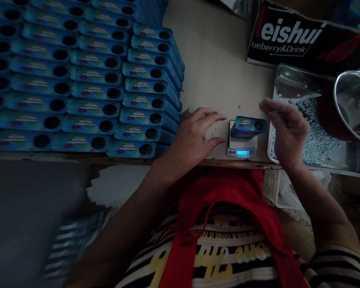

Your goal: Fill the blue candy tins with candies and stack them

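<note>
A small white digital scale (243, 144) with a lit blue display sits at the table's front edge. One blue printed box (248, 127) with a dark round hole in its top stands on it. To the left of the scale is my left hand (195, 136), its thumb and fingers apart and nothing between them. My right hand (288, 130) hovers by the near left rim of a metal tray (342, 170), right of the box, with its fingers curled together. Whatever it may hold is hidden. Small pale blue pellets (315, 142) lie in the tray.
Stacked rows of similar blue boxes (93, 76) cover the table's left side. A metal pot (333, 112) rests in the tray at right. Behind the tray stands a black carton (294, 44) with white lettering. A red apron (222, 188) hangs below the table edge (198, 162).
</note>
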The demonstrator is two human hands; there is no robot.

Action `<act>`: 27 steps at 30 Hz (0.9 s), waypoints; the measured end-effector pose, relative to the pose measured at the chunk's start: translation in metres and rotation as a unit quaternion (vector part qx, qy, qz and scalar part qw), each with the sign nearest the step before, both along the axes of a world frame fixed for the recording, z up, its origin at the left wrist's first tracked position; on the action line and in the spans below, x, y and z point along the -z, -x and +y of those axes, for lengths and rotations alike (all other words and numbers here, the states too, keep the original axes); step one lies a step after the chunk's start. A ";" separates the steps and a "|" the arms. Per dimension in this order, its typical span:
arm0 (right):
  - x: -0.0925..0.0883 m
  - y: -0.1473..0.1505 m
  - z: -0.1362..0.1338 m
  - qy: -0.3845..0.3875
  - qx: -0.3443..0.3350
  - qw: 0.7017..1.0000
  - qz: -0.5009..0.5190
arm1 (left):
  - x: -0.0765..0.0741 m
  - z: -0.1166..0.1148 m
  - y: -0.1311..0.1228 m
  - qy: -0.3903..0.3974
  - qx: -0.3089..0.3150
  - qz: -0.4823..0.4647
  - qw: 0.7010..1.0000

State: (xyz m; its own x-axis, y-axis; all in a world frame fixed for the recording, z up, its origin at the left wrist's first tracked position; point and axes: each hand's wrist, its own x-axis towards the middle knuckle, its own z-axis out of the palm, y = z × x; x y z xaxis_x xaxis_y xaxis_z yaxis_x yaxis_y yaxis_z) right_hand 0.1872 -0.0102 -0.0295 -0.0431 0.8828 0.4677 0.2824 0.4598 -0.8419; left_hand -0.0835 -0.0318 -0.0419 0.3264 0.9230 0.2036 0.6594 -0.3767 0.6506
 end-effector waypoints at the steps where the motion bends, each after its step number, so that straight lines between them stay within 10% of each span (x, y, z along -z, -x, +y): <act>1: -0.003 -0.006 0.004 0.018 0.011 0.998 0.061 | -0.001 0.000 0.001 -0.002 0.000 0.000 1.000; 6: -0.024 -0.038 0.016 0.153 0.072 0.977 0.131 | -0.009 0.006 0.000 -0.018 0.006 -0.006 1.000; 15: -0.068 -0.023 0.029 0.153 -0.096 0.941 -0.286 | -0.017 0.012 -0.016 0.001 0.006 0.024 1.000; 27: -0.066 -0.011 0.030 0.165 -0.117 0.899 -0.388 | -0.021 0.018 -0.024 0.039 -0.002 0.031 0.999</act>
